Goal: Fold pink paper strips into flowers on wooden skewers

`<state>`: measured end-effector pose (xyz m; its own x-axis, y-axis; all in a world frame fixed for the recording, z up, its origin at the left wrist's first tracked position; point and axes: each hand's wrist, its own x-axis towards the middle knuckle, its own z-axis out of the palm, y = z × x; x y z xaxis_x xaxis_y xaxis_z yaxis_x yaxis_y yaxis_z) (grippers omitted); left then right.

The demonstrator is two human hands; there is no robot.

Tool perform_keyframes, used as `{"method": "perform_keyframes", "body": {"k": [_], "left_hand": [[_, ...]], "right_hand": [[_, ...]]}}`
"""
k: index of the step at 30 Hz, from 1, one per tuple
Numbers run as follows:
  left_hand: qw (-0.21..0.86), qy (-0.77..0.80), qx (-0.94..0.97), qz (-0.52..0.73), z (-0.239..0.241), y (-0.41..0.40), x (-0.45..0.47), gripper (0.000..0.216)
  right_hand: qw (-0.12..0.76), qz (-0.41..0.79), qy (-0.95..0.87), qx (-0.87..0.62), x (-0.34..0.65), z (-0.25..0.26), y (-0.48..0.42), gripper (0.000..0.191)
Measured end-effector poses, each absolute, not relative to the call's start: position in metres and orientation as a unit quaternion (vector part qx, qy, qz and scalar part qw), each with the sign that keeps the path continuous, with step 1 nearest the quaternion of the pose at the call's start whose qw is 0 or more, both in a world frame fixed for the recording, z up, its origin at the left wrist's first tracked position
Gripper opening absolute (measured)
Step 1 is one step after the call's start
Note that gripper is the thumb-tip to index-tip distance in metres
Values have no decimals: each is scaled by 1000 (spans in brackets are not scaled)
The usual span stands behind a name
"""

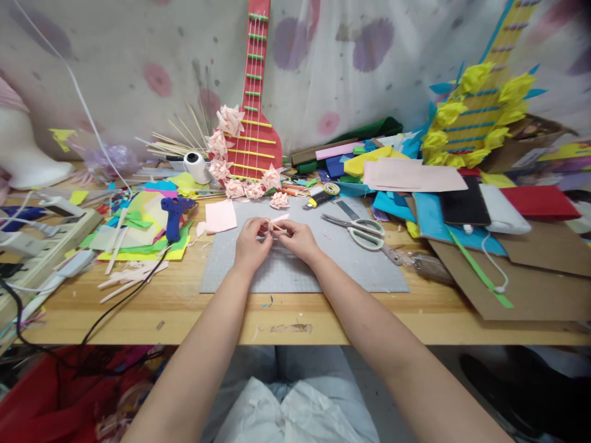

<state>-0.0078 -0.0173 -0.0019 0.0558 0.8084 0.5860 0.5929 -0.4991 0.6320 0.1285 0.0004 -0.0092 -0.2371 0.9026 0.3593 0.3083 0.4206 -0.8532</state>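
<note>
My left hand point(250, 241) and my right hand point(299, 238) meet over a grey cutting mat point(341, 264) on the wooden table. Both pinch a small pale pink paper piece point(279, 219) wound on a thin wooden stick, fingers closed around it. A square of pink paper point(220, 216) lies on the mat's far left corner. One finished pink paper flower point(279, 200) sits just beyond my hands. A red cardboard guitar point(253, 123) edged with more pink flowers leans against the back wall.
Scissors point(364, 232) lie on the mat to the right. A blue glue gun point(175, 215) stands on coloured paper at the left, beside a power strip point(41, 246). Cardboard sheets, a dark phone point(464, 206) and a yellow-flowered guitar point(480, 117) crowd the right.
</note>
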Motion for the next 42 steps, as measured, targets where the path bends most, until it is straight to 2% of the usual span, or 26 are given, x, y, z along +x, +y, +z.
{"method": "perform_keyframes", "body": {"k": [15, 32, 42], "left_hand": [[105, 489, 717, 486, -5, -17, -8, 25], [104, 491, 720, 480, -2, -18, -7, 20], [103, 499, 722, 468, -3, -19, -8, 19]], "right_hand": [[443, 338, -707, -436, 128, -4, -3, 27], [455, 326, -703, -438, 128, -4, -3, 22], [434, 292, -712, -469, 129, -7, 1, 21]]}}
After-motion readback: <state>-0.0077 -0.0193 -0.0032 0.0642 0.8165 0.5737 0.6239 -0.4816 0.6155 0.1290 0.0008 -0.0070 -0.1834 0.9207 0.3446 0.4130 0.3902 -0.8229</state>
